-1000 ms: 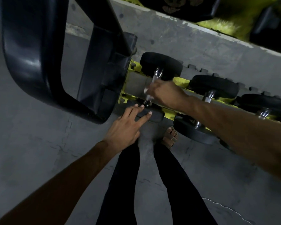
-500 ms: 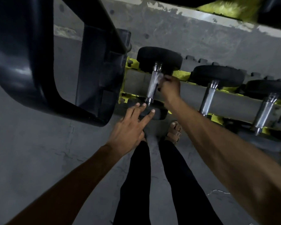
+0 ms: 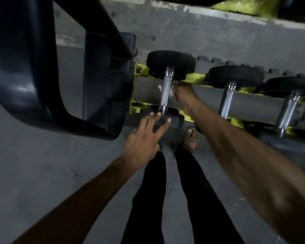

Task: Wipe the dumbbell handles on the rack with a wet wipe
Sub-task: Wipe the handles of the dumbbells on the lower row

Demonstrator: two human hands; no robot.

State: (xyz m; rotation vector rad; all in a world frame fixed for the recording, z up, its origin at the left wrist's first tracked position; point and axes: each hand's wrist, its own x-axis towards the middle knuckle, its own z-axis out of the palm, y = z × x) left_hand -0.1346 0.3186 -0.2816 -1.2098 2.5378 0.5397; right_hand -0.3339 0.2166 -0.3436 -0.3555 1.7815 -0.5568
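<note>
Black steel of a machine frame fills everything left of the first dumbbell handle. That handle is a chrome bar lying across the yellow rack, with a black far head at one end and a black near head at the end closest to me.

At the handle's near end is my left hand. Its fingers are straight and spread, the tips resting flat on the near head and gripping nothing.

Just right of the handle, about halfway along it, my right hand is curled tight. A pale scrap of the wet wipe shows at its fingertips, pinched there. Whether the wipe touches the chrome or sits just beside it, I cannot tell.

Nearer to me than the handle and slightly right, my sandalled foot stands on the grey floor.

Farther right of the first handle, two more dumbbells lie on the same rack. The second handle and the third handle are both well apart from my hands.
</note>
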